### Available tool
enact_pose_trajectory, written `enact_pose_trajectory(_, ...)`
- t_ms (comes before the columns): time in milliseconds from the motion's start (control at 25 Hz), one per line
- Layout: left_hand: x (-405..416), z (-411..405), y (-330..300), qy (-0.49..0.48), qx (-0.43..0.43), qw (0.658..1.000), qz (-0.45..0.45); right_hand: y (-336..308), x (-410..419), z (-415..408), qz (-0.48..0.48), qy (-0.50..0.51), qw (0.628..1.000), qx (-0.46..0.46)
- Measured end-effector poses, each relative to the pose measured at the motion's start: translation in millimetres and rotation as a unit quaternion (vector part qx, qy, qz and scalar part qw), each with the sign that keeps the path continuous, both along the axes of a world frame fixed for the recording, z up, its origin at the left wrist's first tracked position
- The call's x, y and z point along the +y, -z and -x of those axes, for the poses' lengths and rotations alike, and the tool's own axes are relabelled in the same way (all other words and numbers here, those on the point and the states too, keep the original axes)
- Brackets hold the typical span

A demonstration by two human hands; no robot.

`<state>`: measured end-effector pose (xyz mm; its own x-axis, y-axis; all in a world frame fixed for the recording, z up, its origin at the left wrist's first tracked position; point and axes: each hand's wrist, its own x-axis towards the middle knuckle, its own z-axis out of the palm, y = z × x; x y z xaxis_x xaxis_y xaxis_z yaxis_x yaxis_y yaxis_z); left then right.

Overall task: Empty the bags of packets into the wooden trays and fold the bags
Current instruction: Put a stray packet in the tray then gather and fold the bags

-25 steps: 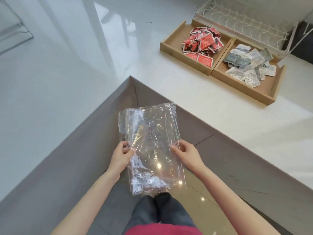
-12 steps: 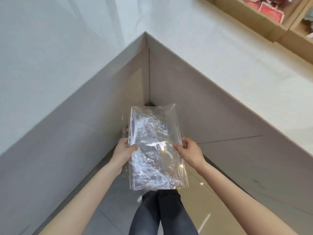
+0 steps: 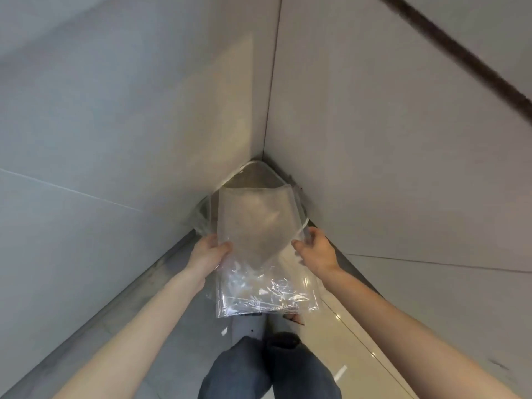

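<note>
Bag: a clear plastic bag (image 3: 259, 254) is held up in the air in front of the person, over the inner corner where two grey cabinet panels (image 3: 388, 168) meet. It looks empty; the upper part is smooth and hazy, the lower part is creased and glints with light.
Bag edges: a thin white strip runs along its upper right edge, beside the right fingers. A looser flap of plastic sticks out at the upper left, above the left hand.
Left hand: the left hand (image 3: 208, 253) pinches the bag's left edge, thumb on the near face, the other fingers behind the plastic.
Right hand: the right hand (image 3: 316, 249) pinches the bag's right edge, fingers curled round it, thumb toward the bag.
Hands to each other: they are level, apart by the width of the bag, which stretches between them.
Writing: no print, brand or label can be read on the bag or the panels.
Below: the person's dark trousers (image 3: 267, 367) and a glossy tiled floor (image 3: 331, 341) with small bright reflections.
Upper right: a dark strip (image 3: 460, 56) runs diagonally across the right panel.
</note>
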<state>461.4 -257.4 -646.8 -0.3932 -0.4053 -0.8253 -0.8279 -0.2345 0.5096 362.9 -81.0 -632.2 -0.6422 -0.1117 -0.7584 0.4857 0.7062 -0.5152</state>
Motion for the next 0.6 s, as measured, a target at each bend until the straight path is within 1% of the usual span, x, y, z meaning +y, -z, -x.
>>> enact_pose_trajectory(120,1,9,37,-0.02,-0.003,1.0,0.014,42,-6,14,0.0,-0.01,1.0,-0.024)
enact_pose_trajectory(200,2,14,57,-0.011,-0.013,1.0,0.025,63,-10,22,-0.002,-0.017,0.999,-0.037)
enact_pose_trajectory(360,5,23,84,0.035,-0.041,0.998,0.043,92,-10,34,-0.024,-0.069,0.996,-0.05)
enact_pose_trajectory(440,1,25,93,0.06,-0.042,0.996,0.043,99,-10,38,-0.035,-0.097,0.993,-0.053)
enact_pose_trajectory(600,0,28,90,0.118,-0.034,0.991,0.049,100,-5,41,-0.066,-0.135,0.987,-0.047)
